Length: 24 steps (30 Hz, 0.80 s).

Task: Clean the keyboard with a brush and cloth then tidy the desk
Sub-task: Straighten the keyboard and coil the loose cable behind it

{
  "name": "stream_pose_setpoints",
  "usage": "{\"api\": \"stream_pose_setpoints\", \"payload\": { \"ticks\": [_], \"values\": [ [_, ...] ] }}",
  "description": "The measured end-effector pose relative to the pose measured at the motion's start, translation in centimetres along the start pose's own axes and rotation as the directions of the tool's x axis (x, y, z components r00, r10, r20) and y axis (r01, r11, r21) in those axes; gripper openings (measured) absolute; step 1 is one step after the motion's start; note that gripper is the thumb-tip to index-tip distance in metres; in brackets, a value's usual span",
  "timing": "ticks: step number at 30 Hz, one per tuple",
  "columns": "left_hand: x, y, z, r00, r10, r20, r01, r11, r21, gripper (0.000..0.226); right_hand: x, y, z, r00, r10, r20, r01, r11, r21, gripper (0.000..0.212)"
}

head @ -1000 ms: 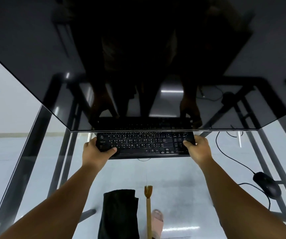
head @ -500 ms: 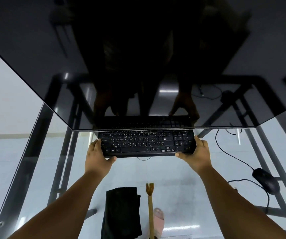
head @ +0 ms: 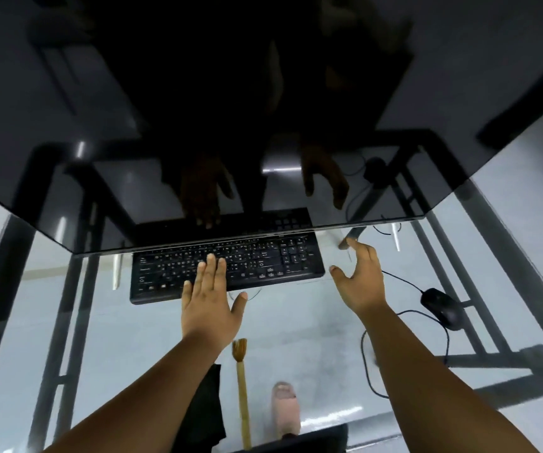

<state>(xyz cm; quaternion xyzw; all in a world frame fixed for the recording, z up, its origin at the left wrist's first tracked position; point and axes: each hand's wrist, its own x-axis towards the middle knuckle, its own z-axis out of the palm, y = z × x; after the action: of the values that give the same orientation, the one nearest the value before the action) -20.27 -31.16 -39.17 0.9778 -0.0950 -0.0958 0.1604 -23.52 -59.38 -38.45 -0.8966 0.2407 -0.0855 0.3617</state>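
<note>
Black keyboard, key legends unreadable, left hand flat on keys

No readable text anywhere. Keyboard keys carry white legends, all too small and blurred to make out. A faint mark sits on the monitor bottom bezel, illegible. No brand, number or sign legible.
</note>
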Motion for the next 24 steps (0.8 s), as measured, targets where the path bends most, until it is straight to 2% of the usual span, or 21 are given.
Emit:
{"api": "stream_pose_setpoints", "payload": {
  "ticks": [7,12,17,24],
  "values": [
    [0.5,8.3,3.3,0.995,0.095,0.043,-0.096,0.995,0.01,0.077,0.7,5.4,-6.3,1.0,0.003,-0.02,-0.004,0.999,-0.043,0.053],
    [0.6,13.0,5.4,0.993,0.071,0.092,-0.073,0.997,0.023,0.076,0.7,10.7,-11.6,0.991,0.129,0.019,-0.125,0.979,-0.16,0.054],
    [0.4,16.2,7.1,0.991,0.032,0.127,-0.04,0.997,0.061,0.077,-0.6,14.2,-14.1,0.98,0.186,0.07,-0.165,0.958,-0.233,0.054],
    [0.0,16.8,7.7,0.996,0.011,0.094,-0.022,0.993,0.118,0.077,-1.7,16.6,-14.7,0.986,0.143,0.091,-0.128,0.98,-0.15,0.054]
  ]
}}
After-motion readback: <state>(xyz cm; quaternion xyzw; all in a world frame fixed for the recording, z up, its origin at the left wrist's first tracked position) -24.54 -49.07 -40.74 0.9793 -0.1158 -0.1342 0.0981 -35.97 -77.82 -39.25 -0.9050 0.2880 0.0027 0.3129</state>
